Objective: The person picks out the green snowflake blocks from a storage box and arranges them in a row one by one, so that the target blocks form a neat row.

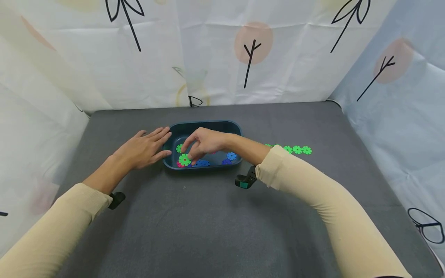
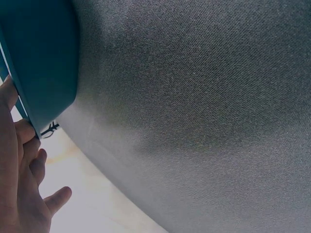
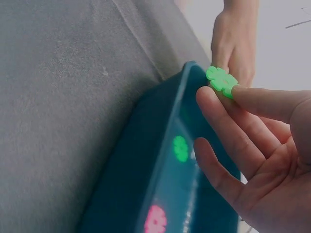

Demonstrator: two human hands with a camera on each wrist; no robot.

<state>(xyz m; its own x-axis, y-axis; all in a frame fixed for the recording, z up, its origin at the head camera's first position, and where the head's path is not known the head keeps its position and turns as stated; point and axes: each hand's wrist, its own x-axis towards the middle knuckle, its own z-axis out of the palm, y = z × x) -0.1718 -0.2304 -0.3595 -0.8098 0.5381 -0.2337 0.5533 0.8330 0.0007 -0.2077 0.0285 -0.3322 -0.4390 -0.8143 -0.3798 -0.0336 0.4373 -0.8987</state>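
My right hand point(image 1: 208, 141) is over a dark teal tray point(image 1: 208, 125), pinching a green flower-shaped disc point(image 3: 221, 80) between thumb and fingertips. The disc is near the tray's left end. Inside the tray lie another green disc point(image 1: 179, 148), a pink disc point(image 3: 156, 221) and several blue discs point(image 1: 231, 156); my right hand hides part of the tray floor. My left hand point(image 1: 147, 148) is at the tray's left end with fingers extended. In the left wrist view, its fingertips are right at the tray rim point(image 2: 24, 107).
A row of several green discs point(image 1: 297, 149) lies on the grey tabletop point(image 1: 208, 224) to the right of the tray, partly hidden by my right arm. A white printed cloth point(image 1: 215, 50) hangs behind the table and at both sides.
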